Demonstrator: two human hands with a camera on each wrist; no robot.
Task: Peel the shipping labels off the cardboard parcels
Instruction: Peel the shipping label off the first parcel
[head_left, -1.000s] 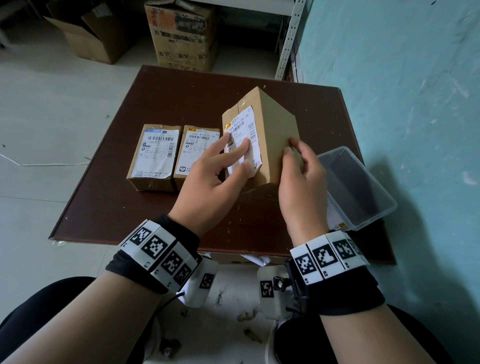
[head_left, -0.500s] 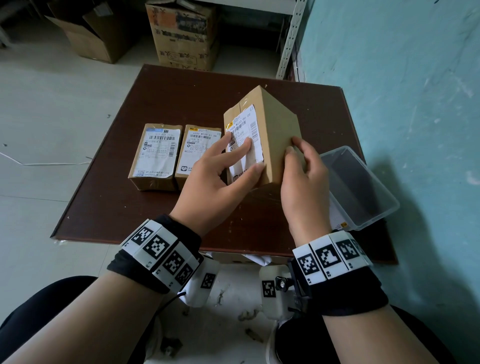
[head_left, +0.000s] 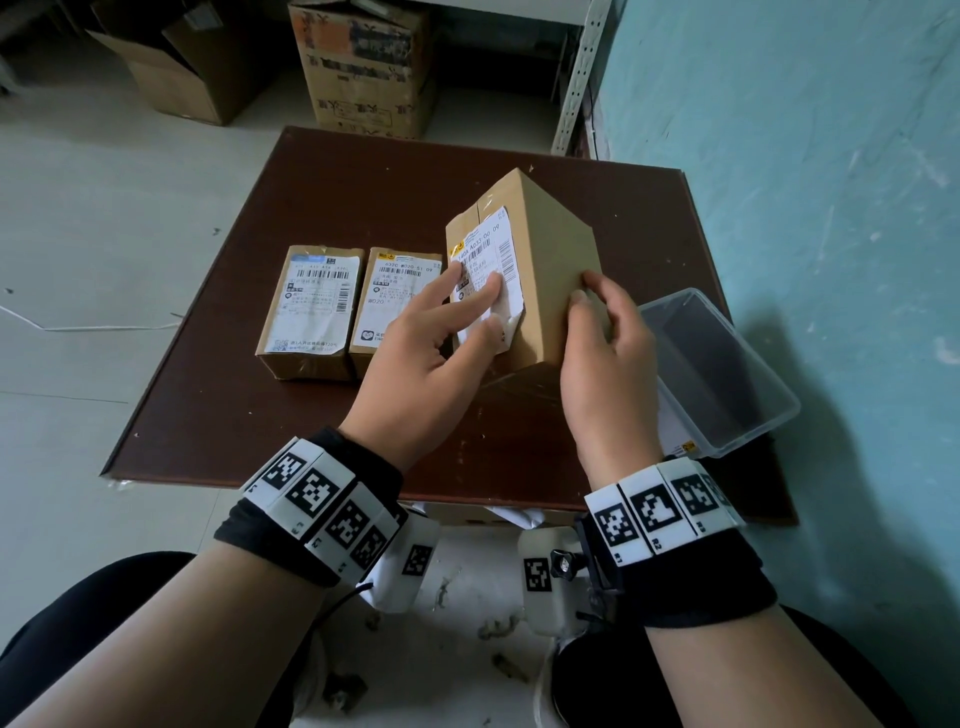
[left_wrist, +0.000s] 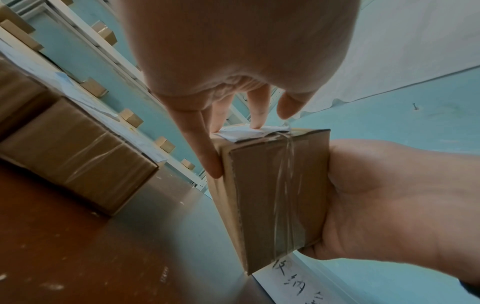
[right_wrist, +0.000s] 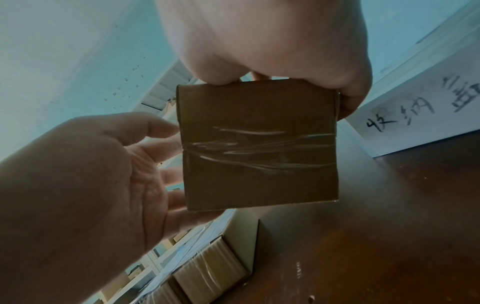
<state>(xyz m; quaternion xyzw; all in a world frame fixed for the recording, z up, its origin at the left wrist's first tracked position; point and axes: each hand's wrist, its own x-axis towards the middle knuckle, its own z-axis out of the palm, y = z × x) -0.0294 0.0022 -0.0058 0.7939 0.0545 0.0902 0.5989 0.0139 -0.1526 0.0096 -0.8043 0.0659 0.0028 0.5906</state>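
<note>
A small cardboard parcel (head_left: 550, 270) is held tilted above the brown table (head_left: 291, 436), its white shipping label (head_left: 493, 244) facing left. My left hand (head_left: 475, 299) lays straight fingers on the label, with the thumb at the box edge beside the label's crumpled, lifted lower corner (head_left: 511, 314). My right hand (head_left: 592, 312) grips the parcel's right side. From the left wrist, the fingers (left_wrist: 257, 121) touch the white label atop the parcel (left_wrist: 272, 195). The right wrist view shows the parcel's taped end (right_wrist: 259, 144) under my right hand (right_wrist: 285, 51).
Two more labelled parcels (head_left: 311, 312) (head_left: 400, 306) lie flat side by side at the left of the table. A clear plastic bin (head_left: 717, 374) sits at the table's right edge, against the teal wall. Large cardboard boxes (head_left: 363, 67) stand on the floor behind.
My left fingers have slid a little higher up the label, and its lower corner now looks crumpled and lifted. The right hand and the parcel have hardly moved.
</note>
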